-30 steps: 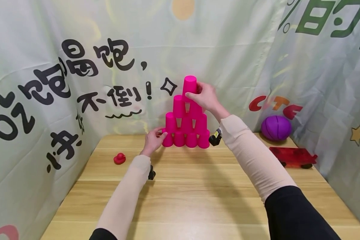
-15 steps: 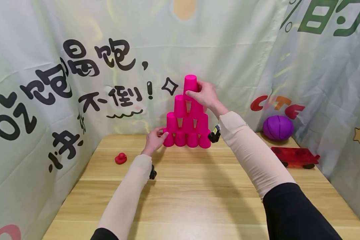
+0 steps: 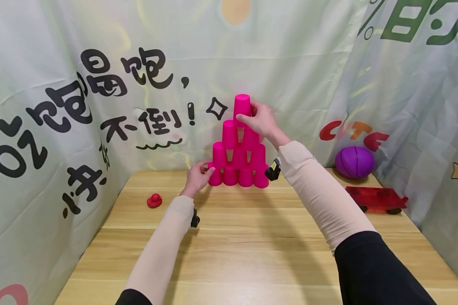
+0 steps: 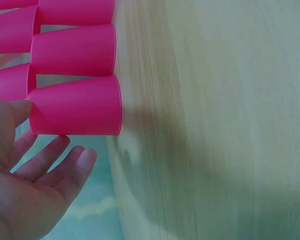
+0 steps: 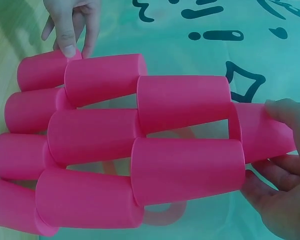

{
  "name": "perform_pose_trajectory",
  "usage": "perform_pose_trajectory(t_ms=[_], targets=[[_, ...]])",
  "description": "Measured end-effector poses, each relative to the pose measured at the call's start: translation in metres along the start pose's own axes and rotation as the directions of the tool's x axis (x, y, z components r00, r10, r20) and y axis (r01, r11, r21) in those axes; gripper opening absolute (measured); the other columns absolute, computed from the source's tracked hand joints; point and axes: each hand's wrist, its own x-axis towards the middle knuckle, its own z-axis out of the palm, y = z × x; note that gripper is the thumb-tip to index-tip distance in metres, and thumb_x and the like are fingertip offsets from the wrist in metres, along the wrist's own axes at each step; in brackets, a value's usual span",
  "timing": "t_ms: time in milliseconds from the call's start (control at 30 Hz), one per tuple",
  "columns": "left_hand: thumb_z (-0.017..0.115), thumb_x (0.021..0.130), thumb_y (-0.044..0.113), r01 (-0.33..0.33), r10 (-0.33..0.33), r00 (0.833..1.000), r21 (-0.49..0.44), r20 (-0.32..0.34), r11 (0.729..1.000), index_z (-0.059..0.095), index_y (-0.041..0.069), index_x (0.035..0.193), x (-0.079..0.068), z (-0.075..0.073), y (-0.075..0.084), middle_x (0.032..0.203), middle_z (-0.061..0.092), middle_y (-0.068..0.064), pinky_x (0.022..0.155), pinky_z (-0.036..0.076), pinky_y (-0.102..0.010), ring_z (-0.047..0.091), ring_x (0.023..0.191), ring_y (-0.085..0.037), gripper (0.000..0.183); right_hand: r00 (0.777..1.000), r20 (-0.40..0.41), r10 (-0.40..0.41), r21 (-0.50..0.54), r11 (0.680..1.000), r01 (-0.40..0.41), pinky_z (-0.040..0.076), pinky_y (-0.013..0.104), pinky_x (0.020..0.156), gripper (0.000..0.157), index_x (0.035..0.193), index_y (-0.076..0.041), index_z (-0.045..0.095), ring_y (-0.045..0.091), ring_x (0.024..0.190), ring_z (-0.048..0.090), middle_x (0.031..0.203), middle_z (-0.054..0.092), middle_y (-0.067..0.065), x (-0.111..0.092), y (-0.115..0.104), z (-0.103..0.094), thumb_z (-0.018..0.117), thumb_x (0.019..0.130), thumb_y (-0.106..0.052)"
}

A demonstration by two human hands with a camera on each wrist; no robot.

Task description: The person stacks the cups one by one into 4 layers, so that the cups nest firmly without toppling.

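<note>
Bright pink plastic cups stand upside down in a four-tier pyramid near the table's back edge. My right hand (image 3: 262,122) holds the single top cup (image 3: 242,105) between thumb and fingers, with its rim at the tier of two below. In the right wrist view, the thumb lies on one side of that cup and the fingers curl on the other. Low at the left end, my left hand (image 3: 197,178) has its thumb and fingers about the bottom-left cup (image 4: 77,107), near its narrow upper end. The other left fingers spread loosely below it in the left wrist view.
A small red rubber duck (image 3: 154,201) sits at the left of the wooden table (image 3: 236,254). At the right are a purple ball (image 3: 355,162) and a red wheeled board (image 3: 375,200). A printed curtain (image 3: 290,63) hangs close behind the pyramid.
The head view has shifted slightly, moving the scene a little to the right in it. Both hands keep their places on the top cup and the bottom-left cup.
</note>
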Motion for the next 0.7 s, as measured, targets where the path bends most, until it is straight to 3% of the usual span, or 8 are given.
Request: perform_pose_trajectory(t_ms=[233, 433, 700], targets=[[0.068, 0.103, 0.029, -0.008, 0.008, 1.000, 0.014, -0.020, 1.000, 0.062, 0.008, 0.146, 0.001, 0.000, 0.001, 0.122, 0.075, -0.022, 0.097, 0.059, -0.049, 0.070, 0.114, -0.037, 0.047, 1.000, 0.001, -0.019, 0.016, 1.000, 0.019, 0.055, 0.040, 0.091, 0.045, 0.133, -0.008, 0.064, 0.027, 0.106, 0.063, 0.122, 0.068, 0.014, 0.000, 0.001, -0.003, 0.071, 0.099, -0.036], [0.068, 0.104, 0.029, 0.007, -0.007, 1.000, -0.001, -0.003, 1.000, 0.061, 0.010, 0.147, -0.002, 0.000, 0.001, 0.122, 0.074, -0.021, 0.097, 0.059, -0.049, 0.068, 0.114, -0.036, 0.048, 1.000, -0.002, 0.000, 0.058, 0.998, 0.001, 0.051, 0.047, 0.111, 0.068, 0.156, -0.009, 0.049, 0.031, 0.133, 0.057, 0.149, 0.059, 0.014, -0.009, 0.006, -0.014, 0.069, 0.100, -0.043], [0.063, 0.106, 0.031, -0.067, 0.067, 0.998, 0.025, -0.006, 0.997, 0.051, 0.006, 0.154, -0.006, -0.011, -0.004, 0.134, 0.066, -0.027, 0.106, 0.055, -0.053, 0.064, 0.123, -0.041, 0.056, 0.999, -0.032, -0.037, 0.024, 0.999, 0.037, 0.047, 0.055, 0.115, 0.068, 0.156, -0.004, 0.046, 0.036, 0.137, 0.054, 0.153, 0.055, 0.019, -0.038, 0.040, -0.027, 0.060, 0.105, -0.045]])
